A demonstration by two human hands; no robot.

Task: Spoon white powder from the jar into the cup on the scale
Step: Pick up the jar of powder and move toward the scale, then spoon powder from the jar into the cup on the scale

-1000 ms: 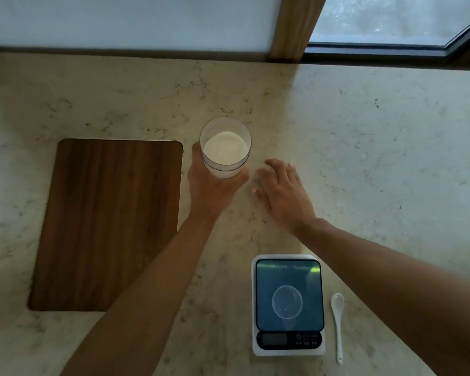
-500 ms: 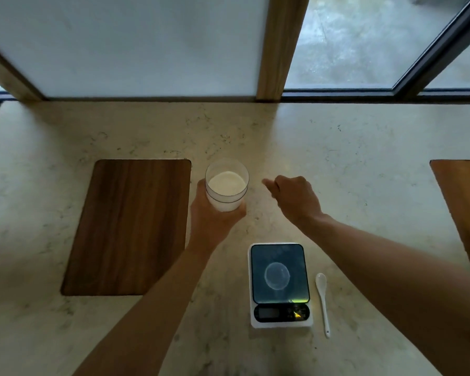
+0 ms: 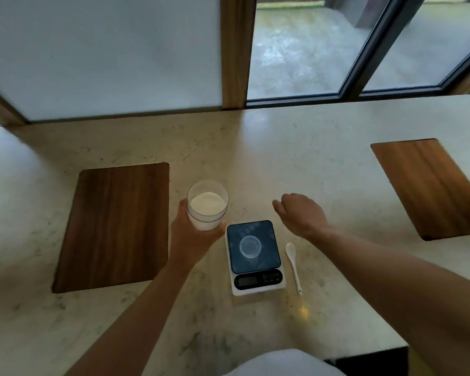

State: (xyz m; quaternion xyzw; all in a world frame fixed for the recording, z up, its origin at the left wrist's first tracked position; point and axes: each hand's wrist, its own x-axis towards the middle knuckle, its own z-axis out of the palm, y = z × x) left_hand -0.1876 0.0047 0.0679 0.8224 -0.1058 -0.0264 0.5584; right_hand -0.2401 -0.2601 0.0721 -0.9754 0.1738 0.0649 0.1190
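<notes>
My left hand (image 3: 194, 234) grips a clear jar (image 3: 207, 205) holding white powder, with no lid on it, just left of the scale. The white kitchen scale (image 3: 256, 257) has a dark glass top, and a small clear cup (image 3: 250, 246) stands on its middle. A white spoon (image 3: 293, 265) lies flat on the counter along the scale's right side. My right hand (image 3: 301, 213) hovers above and behind the spoon with its fingers curled in and nothing held.
A dark wooden board (image 3: 114, 226) lies on the stone counter to the left of the jar, and a second board (image 3: 429, 188) lies at the far right. A window and wooden post run along the counter's back edge. The counter's front edge (image 3: 364, 351) is near my body.
My left hand has drawn the jar nearer to me, down beside the scale. My right hand has curled its fingers in and moved right, toward the spoon. The camera has tilted up.
</notes>
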